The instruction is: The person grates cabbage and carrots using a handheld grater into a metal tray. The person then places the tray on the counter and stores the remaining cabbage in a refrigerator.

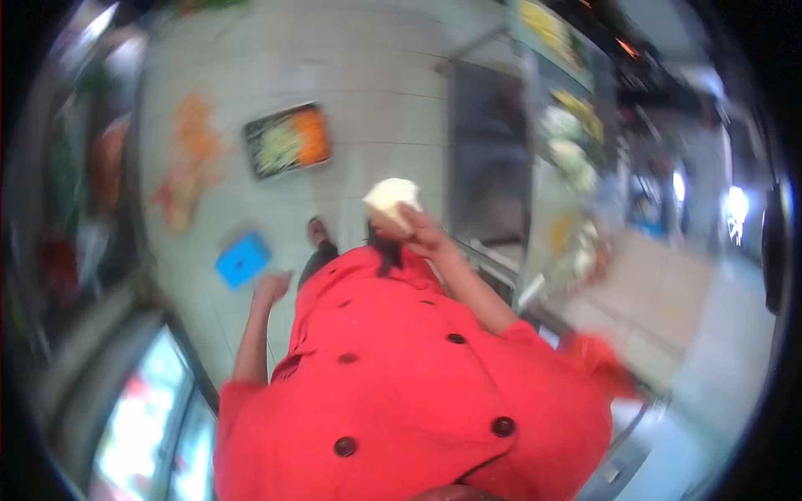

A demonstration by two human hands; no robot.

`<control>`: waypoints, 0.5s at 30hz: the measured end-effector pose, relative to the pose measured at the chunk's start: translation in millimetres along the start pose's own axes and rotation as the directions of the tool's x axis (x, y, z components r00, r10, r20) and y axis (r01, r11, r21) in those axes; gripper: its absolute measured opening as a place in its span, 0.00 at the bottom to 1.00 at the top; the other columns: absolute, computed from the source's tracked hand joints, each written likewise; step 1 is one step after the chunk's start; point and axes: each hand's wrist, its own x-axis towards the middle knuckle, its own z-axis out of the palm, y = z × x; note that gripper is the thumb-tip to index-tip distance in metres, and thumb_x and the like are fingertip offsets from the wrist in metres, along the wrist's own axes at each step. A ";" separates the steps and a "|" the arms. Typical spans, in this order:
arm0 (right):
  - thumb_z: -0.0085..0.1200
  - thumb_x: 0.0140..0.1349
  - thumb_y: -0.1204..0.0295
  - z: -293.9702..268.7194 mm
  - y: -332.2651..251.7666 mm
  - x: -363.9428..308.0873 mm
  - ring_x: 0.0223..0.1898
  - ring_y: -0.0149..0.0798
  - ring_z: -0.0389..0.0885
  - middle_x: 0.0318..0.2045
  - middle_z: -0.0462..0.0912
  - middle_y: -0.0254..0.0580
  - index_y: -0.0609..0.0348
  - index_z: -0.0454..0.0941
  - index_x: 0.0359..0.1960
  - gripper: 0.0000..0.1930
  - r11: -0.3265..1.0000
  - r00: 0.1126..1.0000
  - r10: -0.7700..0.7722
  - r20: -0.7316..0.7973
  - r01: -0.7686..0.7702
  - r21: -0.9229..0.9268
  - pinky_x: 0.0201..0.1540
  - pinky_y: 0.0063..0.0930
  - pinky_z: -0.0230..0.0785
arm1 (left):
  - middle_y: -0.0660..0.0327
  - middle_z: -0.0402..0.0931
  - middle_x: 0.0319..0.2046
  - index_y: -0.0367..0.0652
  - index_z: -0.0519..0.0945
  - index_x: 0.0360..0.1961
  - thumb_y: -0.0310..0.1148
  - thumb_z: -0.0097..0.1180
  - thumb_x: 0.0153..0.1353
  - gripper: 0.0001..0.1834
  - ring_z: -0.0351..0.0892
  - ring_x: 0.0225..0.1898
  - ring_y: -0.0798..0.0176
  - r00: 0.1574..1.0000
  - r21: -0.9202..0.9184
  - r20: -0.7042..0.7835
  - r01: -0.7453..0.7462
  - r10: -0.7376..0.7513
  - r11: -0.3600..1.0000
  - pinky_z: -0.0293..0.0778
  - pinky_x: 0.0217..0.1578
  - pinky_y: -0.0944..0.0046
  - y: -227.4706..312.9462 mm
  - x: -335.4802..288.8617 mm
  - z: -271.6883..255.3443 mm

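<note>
My right hand [426, 234] is closed around a pale cream, rounded chunk [393, 194], held out in front of my red jacket. Blur hides whether it is a piece of cabbage or something else. My left hand [271, 286] hangs lower at my left side, away from the chunk. Its fingers are smeared by motion and I see nothing in them. A small blue stool [243, 260] stands on the floor just beyond it. Farther ahead, a dark tray [253, 149] on the floor holds pale green shreds [278, 146] beside orange ones [313, 138].
Orange scraps [194, 129] and a reddish-pale heap [177, 199] lie on the tiled floor at the left. A counter along the right bears pale round vegetables [572, 163] and yellow ones [581, 113]. A lit glass-fronted cabinet [142, 409] stands at the lower left.
</note>
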 end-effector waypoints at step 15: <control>0.57 0.66 0.47 -101.3 -37.0 19.8 0.43 0.46 0.82 0.50 0.79 0.39 0.48 0.68 0.63 0.30 0.986 0.905 0.139 -0.403 -0.086 0.146 0.41 0.36 0.80 | 0.45 0.67 0.67 0.42 0.67 0.69 0.72 0.50 0.58 0.50 0.66 0.68 0.44 0.959 -0.663 -0.225 -0.281 0.174 0.694 0.59 0.68 0.51 79.7 -28.9 -41.3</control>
